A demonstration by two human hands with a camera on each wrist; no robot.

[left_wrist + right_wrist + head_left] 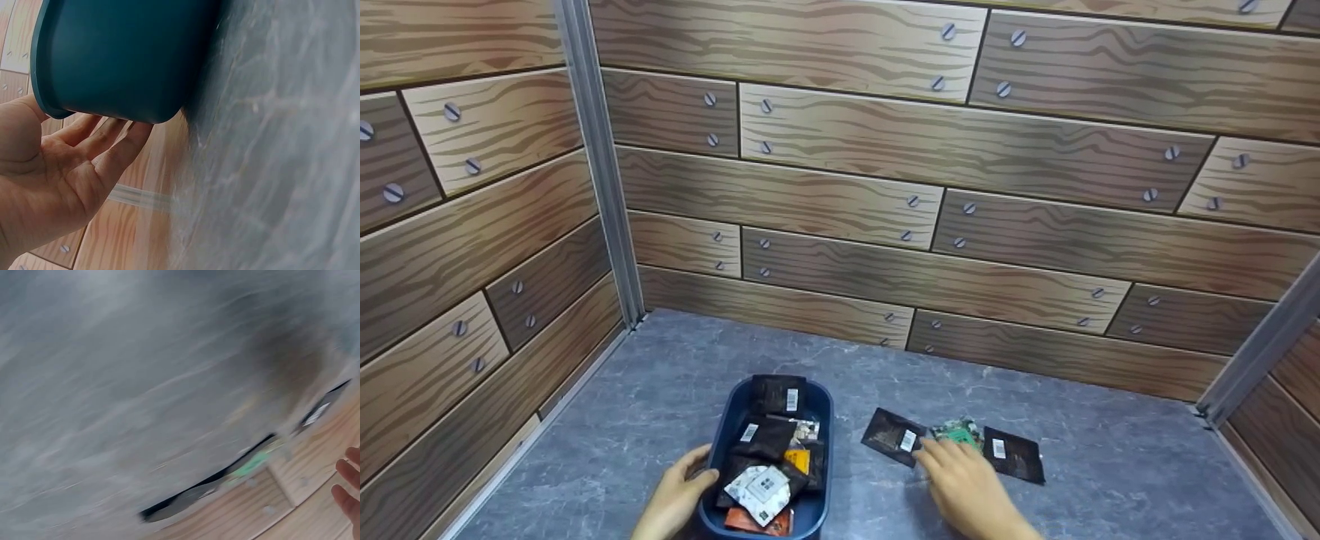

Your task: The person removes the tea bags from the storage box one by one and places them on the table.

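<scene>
A grey table (660,405) carries a blue bin (829,450). The left hand (679,489) grips the bin's side, thumb at the rim. The right hand (969,480), fingers loose and holding nothing, is near two black packets (889,435) right of the bin. Between them lies a green packet (961,434). Inside the bin, a white packet (763,491) tops other packets.

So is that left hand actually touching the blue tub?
Touching: in the head view, the left hand grips the blue tub, its thumb hooked over the rim.
</scene>
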